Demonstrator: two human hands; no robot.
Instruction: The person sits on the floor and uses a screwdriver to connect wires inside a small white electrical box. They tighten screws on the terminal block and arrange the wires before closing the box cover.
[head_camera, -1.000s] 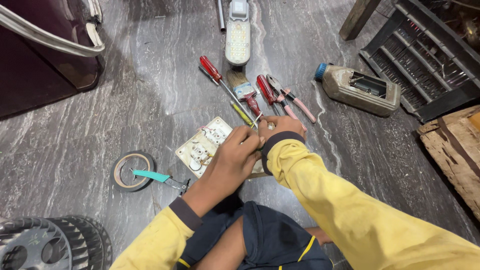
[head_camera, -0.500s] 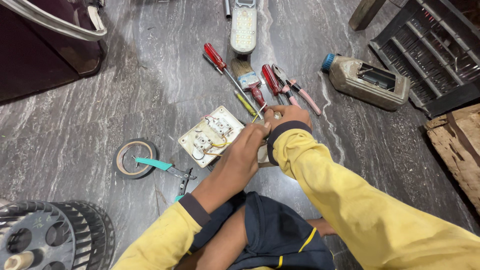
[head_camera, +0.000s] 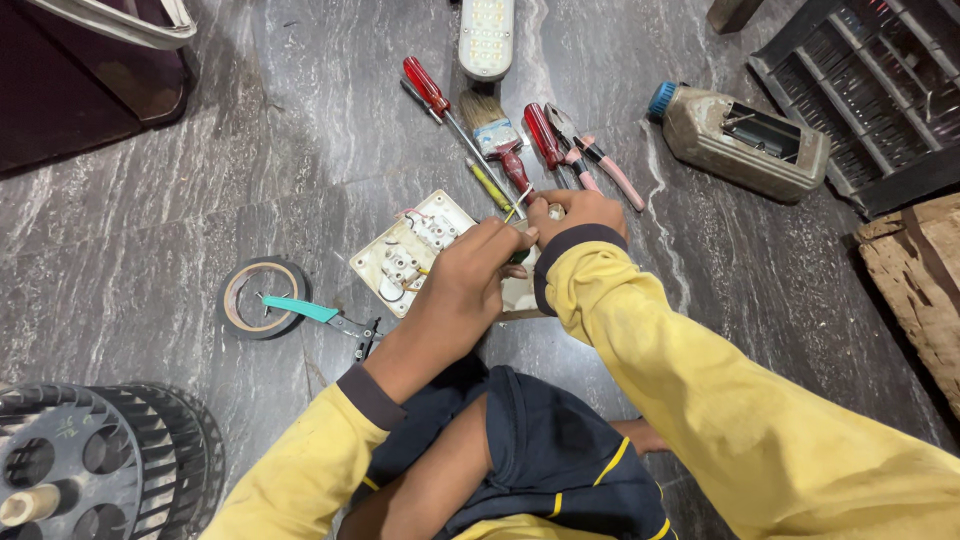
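1. Where the yellow sleeves ended, both hands met over a white switch plate (head_camera: 405, 262) lying back-up on the grey stone floor (head_camera: 180, 210), its terminals and wires exposed.
2. Left hand (head_camera: 462, 285): fingers curled, pinching something small at the plate's right edge; the item itself was hidden.
3. Right hand (head_camera: 572, 213): closed around a slim tool or wire end, a thin light tip showing near the thumb; which it was could not be told.
4. Step judged in hand: wiring work at the plate's terminals. The next move would call for a steady plate and a fine tip set squarely on a terminal.
5. Left of the plate: roll of black tape (head_camera: 262, 297), with teal-handled cutters (head_camera: 322, 315) across it.
6. Beyond the hands: red screwdriver (head_camera: 428, 88), paintbrush (head_camera: 492, 125), red-handled pliers (head_camera: 548, 138), pink-handled pliers (head_camera: 603, 165).
7. Farther off: white lamp (head_camera: 487, 35), dirty plastic can (head_camera: 742, 140) with blue cap.
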